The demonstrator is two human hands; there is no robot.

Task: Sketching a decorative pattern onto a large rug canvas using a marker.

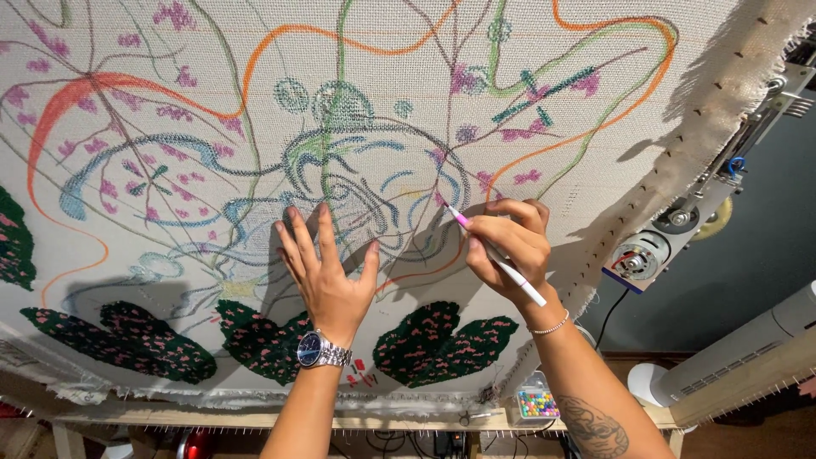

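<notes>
Marker (495, 257) white, pink-tipped, in right hand (510, 246), touching canvas (212, 153).

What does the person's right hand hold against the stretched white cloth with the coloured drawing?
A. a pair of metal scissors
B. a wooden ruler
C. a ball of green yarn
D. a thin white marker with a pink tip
D: the right hand grips a thin white marker with a pink tip, its tip touching the stretched white cloth, while the left hand lies flat beside it.
</notes>
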